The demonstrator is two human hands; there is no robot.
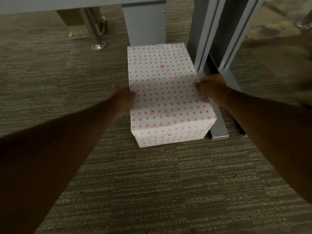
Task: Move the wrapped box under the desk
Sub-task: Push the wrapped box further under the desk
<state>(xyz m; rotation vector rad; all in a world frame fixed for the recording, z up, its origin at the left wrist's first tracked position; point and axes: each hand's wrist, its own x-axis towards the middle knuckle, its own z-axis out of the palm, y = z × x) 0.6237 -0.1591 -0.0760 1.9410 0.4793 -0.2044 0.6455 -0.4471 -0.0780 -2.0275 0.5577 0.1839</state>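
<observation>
The wrapped box (165, 92), white paper with small pink and orange hearts, rests on the carpet with its far end below the desk's grey edge (67, 4). My left hand (122, 97) grips the box's left side, thumb on the top edge. My right hand (211, 88) grips the right side, thumb on top too. The fingers of both hands are hidden behind the box's sides. The box lies close beside the desk's grey metal leg (216, 48) on its right.
The leg's flat foot (219, 130) runs along the floor just right of the box. A grey panel (145, 26) stands behind the box. A chrome post with a round base (98, 44) stands at the back left. Grey carpet (152, 183) covers the floor.
</observation>
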